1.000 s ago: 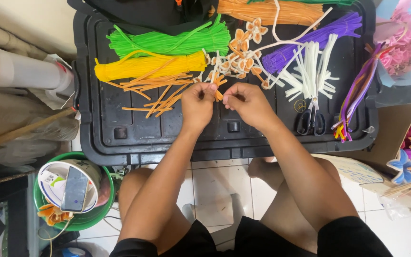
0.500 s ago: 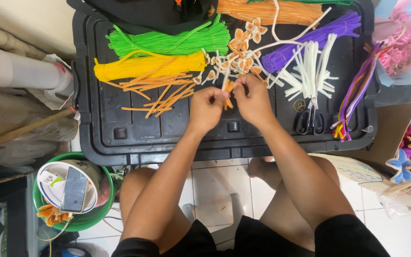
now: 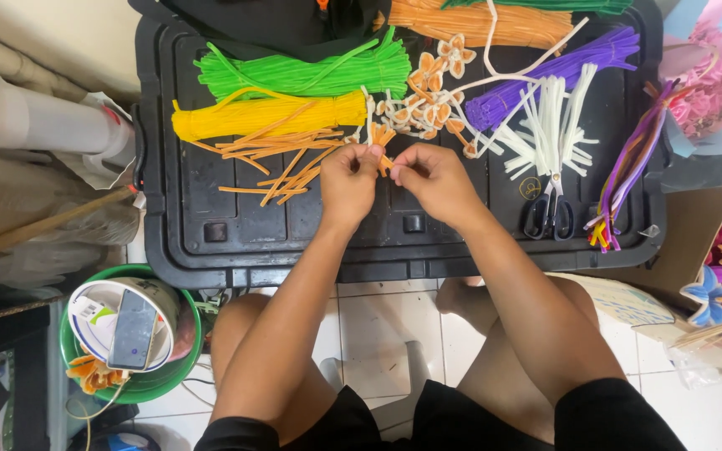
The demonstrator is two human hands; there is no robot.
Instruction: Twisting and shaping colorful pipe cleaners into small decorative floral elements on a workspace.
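Observation:
My left hand (image 3: 348, 182) and my right hand (image 3: 434, 177) meet over the middle of a black plastic lid (image 3: 211, 238). Both pinch a small orange pipe-cleaner flower (image 3: 382, 138) whose petals stick up just above my fingertips. Loose orange pipe cleaners (image 3: 282, 163) lie to the left of my left hand. Finished orange-and-white flowers (image 3: 428, 104) are piled just beyond my hands.
Bundles of green (image 3: 302, 73), yellow (image 3: 265, 115), orange (image 3: 478, 23) and purple (image 3: 545, 75) pipe cleaners lie on the lid, with cut white pieces (image 3: 549, 134) and black scissors (image 3: 549, 213). A green bucket (image 3: 181, 367) holding a phone (image 3: 134, 327) stands lower left. A cardboard box (image 3: 695, 242) is at right.
Both hands have stayed together over the lid, shifting slightly as the fingers work the orange flower; the flower now stands more upright above my fingertips.

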